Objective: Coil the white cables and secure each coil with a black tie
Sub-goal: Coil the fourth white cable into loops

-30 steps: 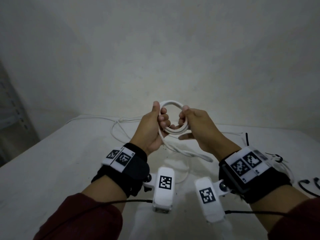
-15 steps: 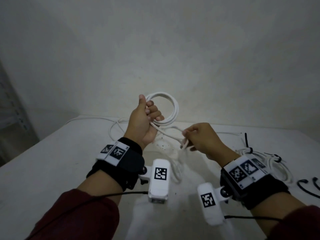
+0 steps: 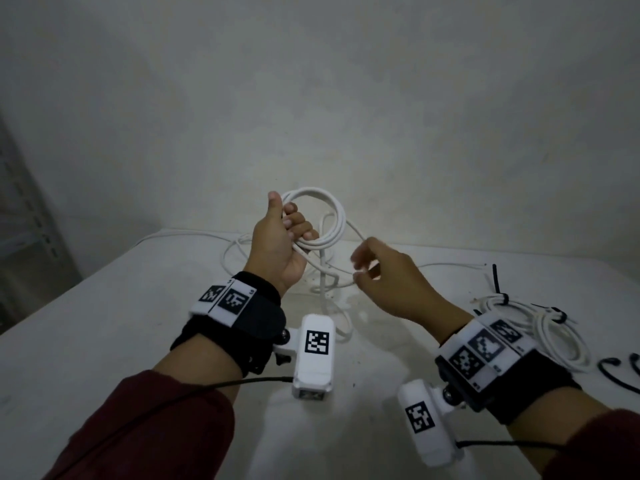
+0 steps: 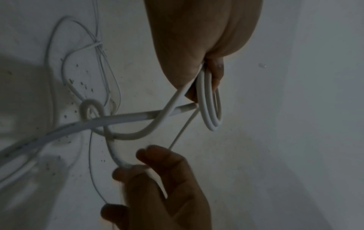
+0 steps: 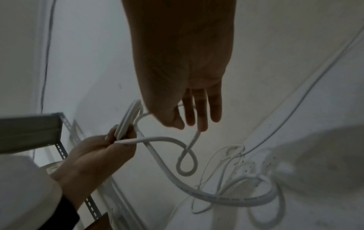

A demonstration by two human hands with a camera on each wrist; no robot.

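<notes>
Left hand [image 3: 280, 245] raised, grip clamped on white cable coil [image 3: 329, 220]
Right hand [image 3: 388, 275] beside coil, fingers apart, cable draped across them

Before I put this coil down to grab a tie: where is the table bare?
Bare: the table's left part, beside the left hand and sleeve. Crowded: loose cable under both hands and toward the far edge; tied coils and ties right of the right hand.
</notes>
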